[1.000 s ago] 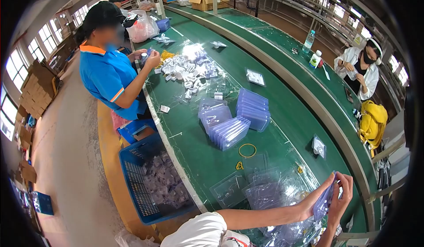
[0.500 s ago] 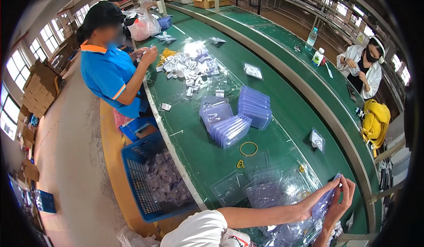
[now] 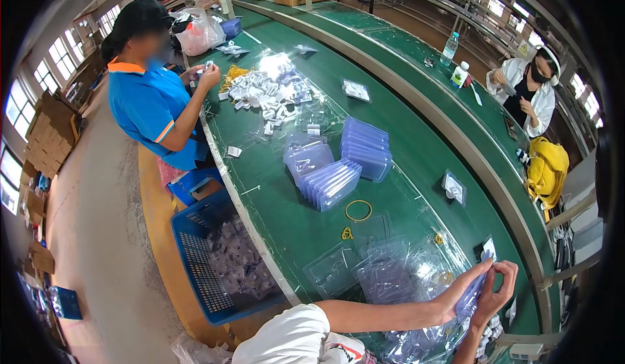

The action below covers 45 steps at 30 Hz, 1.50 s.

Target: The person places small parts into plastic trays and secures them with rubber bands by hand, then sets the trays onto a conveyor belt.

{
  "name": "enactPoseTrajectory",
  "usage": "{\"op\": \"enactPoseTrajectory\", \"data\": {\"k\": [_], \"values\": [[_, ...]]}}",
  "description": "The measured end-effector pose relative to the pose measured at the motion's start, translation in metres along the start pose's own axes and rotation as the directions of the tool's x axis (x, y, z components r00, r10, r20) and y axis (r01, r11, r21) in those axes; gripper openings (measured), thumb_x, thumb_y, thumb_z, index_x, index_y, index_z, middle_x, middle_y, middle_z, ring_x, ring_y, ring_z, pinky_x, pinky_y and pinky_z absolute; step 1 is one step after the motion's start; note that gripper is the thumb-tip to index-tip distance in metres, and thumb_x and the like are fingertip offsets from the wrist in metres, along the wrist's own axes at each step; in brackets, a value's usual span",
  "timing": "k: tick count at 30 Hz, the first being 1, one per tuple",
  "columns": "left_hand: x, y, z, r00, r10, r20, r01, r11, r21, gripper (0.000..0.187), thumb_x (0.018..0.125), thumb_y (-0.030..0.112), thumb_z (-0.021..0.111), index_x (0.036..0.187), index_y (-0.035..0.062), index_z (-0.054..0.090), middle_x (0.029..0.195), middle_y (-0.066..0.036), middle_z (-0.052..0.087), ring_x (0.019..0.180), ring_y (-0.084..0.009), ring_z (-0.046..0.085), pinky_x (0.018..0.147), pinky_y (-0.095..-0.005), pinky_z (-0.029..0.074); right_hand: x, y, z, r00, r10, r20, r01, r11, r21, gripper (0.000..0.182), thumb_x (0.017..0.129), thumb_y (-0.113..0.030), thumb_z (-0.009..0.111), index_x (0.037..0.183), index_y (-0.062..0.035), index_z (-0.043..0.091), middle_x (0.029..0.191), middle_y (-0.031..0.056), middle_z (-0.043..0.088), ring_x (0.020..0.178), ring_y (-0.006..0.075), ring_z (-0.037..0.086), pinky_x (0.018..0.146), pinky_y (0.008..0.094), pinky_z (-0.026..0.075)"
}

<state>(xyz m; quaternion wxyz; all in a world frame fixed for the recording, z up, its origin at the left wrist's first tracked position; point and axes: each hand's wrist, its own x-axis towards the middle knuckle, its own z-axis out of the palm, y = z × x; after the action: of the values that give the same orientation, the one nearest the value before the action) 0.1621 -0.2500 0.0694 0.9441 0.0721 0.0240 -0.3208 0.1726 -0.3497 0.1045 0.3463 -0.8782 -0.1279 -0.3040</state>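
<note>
At the lower right, my left hand (image 3: 463, 290) and my right hand (image 3: 496, 292) come together over the green belt. Between them is a purple-tinted clear plastic blister pack (image 3: 470, 301), with the fingers of both hands closed at its upper end. A small white-and-black piece (image 3: 487, 250) shows just past my fingertips; I cannot tell whether it is pinched or sits in the pack. Beneath my forearms spreads a heap of clear blister packs (image 3: 387, 276). Small white parts (image 3: 489, 338) lie partly hidden behind my right wrist.
Stacked blister shells (image 3: 331, 183) stand mid-belt, near a yellow rubber band (image 3: 359, 210). A blue crate (image 3: 202, 260) of packed pieces sits beside the belt edge. A person in blue (image 3: 150, 97) handles small parts by a white pile (image 3: 267, 94); another person (image 3: 530, 91) sits across.
The white-and-black piece has come into view at my fingertips. My hands stay together on the blister pack. The whole view has shifted slightly left. The person across has lowered a hand.
</note>
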Motion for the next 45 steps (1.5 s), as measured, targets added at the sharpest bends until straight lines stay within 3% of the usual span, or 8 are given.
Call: {"op": "enactPoseTrajectory", "data": {"k": [6, 7, 9, 10, 14, 19, 28, 45], "values": [[-0.011, -0.003, 0.015, 0.99, 0.071, -0.121, -0.068, 0.997, 0.03, 0.053, 0.088, 0.052, 0.06, 0.127, 0.0152, 0.055, 0.11, 0.002, 0.059, 0.1, -0.0105, 0.058, 0.082, -0.0296, 0.05, 0.002, 0.015, -0.002, 0.998, 0.01, 0.064, -0.021, 0.986, 0.167, 0.011, 0.09, -0.009, 0.055, 0.088, -0.0001, 0.049, 0.089, 0.0085, 0.052, 0.083, 0.0164, 0.049, 0.076, 0.0275, 0.042], [-0.005, -0.005, 0.008, 0.978, 0.014, -0.206, -0.03, 0.997, -0.073, 0.049, 0.089, 0.051, 0.059, 0.122, 0.0151, 0.056, 0.105, 0.0, 0.061, 0.092, -0.014, 0.062, 0.077, -0.0325, 0.053, 0.001, 0.001, -0.011, 0.962, 0.224, 0.159, -0.266, 0.903, 0.337, 0.013, 0.096, -0.013, 0.049, 0.092, -0.0008, 0.047, 0.09, 0.0084, 0.052, 0.081, 0.0143, 0.048, 0.078, 0.0262, 0.041], [-0.001, 0.001, -0.001, 0.994, -0.007, -0.105, -0.008, 0.99, -0.142, 0.045, 0.091, 0.048, 0.057, 0.12, 0.0136, 0.057, 0.101, -0.004, 0.064, 0.088, -0.0179, 0.065, 0.074, -0.0361, 0.056, 0.007, 0.004, -0.011, 0.979, 0.186, 0.087, -0.205, 0.848, 0.489, 0.012, 0.098, -0.014, 0.047, 0.096, -0.0023, 0.046, 0.081, 0.0078, 0.053, 0.08, 0.014, 0.05, 0.077, 0.0277, 0.043], [-0.002, 0.004, 0.0, 0.998, -0.019, -0.056, 0.013, 0.993, -0.117, 0.046, 0.091, 0.049, 0.055, 0.121, 0.0132, 0.056, 0.102, -0.005, 0.064, 0.089, -0.0202, 0.065, 0.076, -0.0405, 0.056, 0.006, 0.016, -0.015, 0.986, 0.129, 0.107, -0.167, 0.818, 0.55, 0.009, 0.099, -0.012, 0.046, 0.1, -0.0028, 0.046, 0.083, 0.0061, 0.054, 0.077, 0.0132, 0.055, 0.065, 0.0267, 0.046], [-0.011, 0.027, 0.018, 0.99, -0.007, -0.14, 0.003, 0.999, -0.033, 0.053, 0.09, 0.054, 0.051, 0.123, 0.0124, 0.055, 0.11, -0.016, 0.063, 0.096, -0.0317, 0.064, 0.081, -0.0497, 0.053, 0.034, 0.054, -0.035, 0.902, 0.431, 0.016, -0.295, 0.59, 0.751, 0.019, 0.096, -0.016, 0.054, 0.107, -0.0007, 0.053, 0.076, 0.0017, 0.048, 0.069, 0.0075, 0.042, 0.059, 0.0224, 0.032], [-0.015, 0.07, 0.025, 0.982, 0.181, -0.063, -0.185, 0.981, -0.06, 0.063, 0.088, 0.059, 0.051, 0.127, 0.0102, 0.052, 0.119, -0.027, 0.056, 0.108, -0.0394, 0.057, 0.085, -0.0534, 0.05, 0.065, 0.147, -0.023, 0.927, 0.359, 0.109, -0.37, 0.821, 0.436, 0.021, 0.092, -0.013, 0.056, 0.108, -0.0004, 0.062, 0.079, -0.0007, 0.055, 0.07, 0.0064, 0.047, 0.062, 0.0217, 0.039], [-0.036, 0.103, 0.035, 0.937, 0.351, -0.004, -0.35, 0.936, -0.042, 0.07, 0.089, 0.06, 0.048, 0.136, 0.0086, 0.044, 0.127, -0.029, 0.048, 0.114, -0.041, 0.05, 0.089, -0.0531, 0.045, 0.067, 0.24, 0.059, 0.887, 0.394, 0.24, -0.406, 0.914, 0.0, 0.02, 0.085, -0.015, 0.063, 0.099, -0.0015, 0.067, 0.07, 0.0067, 0.06, 0.067, 0.0142, 0.056, 0.061, 0.032, 0.044], [-0.043, 0.105, 0.042, 0.944, 0.327, 0.032, -0.327, 0.945, -0.012, 0.072, 0.088, 0.063, 0.046, 0.139, 0.0109, 0.042, 0.129, -0.028, 0.047, 0.117, -0.0402, 0.049, 0.091, -0.0548, 0.044, 0.071, 0.238, 0.11, 0.909, 0.294, 0.297, -0.283, 0.956, -0.079, 0.023, 0.079, -0.018, 0.067, 0.094, -0.0004, 0.069, 0.083, 0.0172, 0.066, 0.079, 0.029, 0.063, 0.072, 0.0388, 0.049]]}}
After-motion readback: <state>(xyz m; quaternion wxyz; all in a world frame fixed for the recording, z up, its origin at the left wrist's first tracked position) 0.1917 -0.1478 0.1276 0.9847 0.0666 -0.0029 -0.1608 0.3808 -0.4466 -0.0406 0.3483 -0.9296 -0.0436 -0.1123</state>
